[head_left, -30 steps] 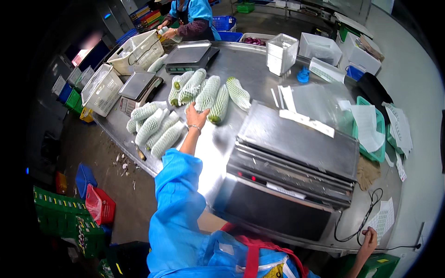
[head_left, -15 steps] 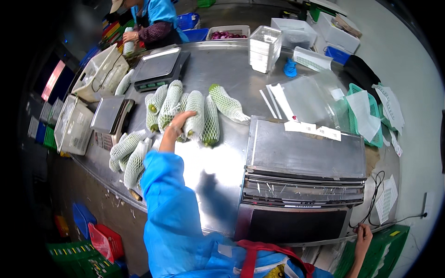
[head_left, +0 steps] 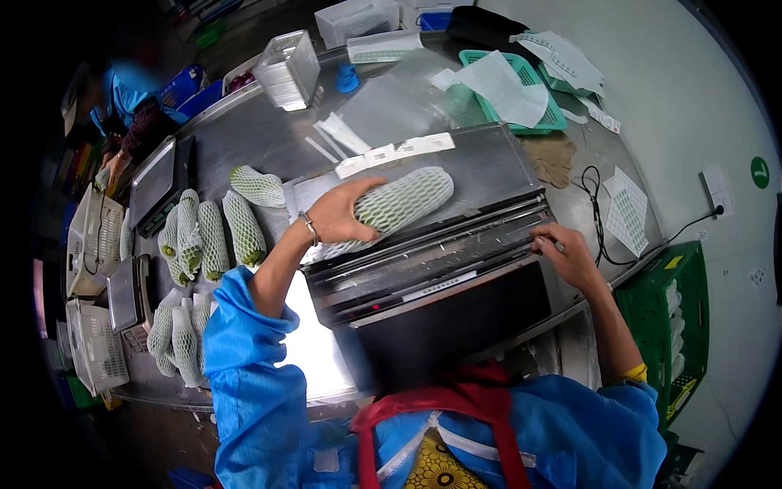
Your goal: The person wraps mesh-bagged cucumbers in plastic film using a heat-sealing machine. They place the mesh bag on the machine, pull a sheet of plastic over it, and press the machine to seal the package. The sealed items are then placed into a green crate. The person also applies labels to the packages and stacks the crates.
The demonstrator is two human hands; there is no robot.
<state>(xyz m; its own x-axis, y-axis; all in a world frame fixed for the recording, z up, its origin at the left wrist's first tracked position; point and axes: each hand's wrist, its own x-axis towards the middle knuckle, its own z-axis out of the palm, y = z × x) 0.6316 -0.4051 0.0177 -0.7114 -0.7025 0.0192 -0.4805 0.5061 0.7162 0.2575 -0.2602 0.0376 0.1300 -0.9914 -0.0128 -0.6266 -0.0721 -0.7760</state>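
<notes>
Wall (head_left: 676, 122) — pale, at right; it bore a green disc (head_left: 759, 173) and a white outlet (head_left: 714, 182) with a black plug (head_left: 718, 211). Table (head_left: 232, 136) — steel, grey; its near part caught a white glare (head_left: 316, 346). Floor (head_left: 153, 436) lay dark at lower left.

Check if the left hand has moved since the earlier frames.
Yes: left hand went right, from left of the machine to over its top, holding a netted vegetable.

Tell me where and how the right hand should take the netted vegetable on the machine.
Probably near its rounded right end, from the right and above, with fingers wrapped across its width: the netted vegetable is long and lies on its side on the machine, the left hand grips its left part, and the end nearer the right hand is free.
</notes>
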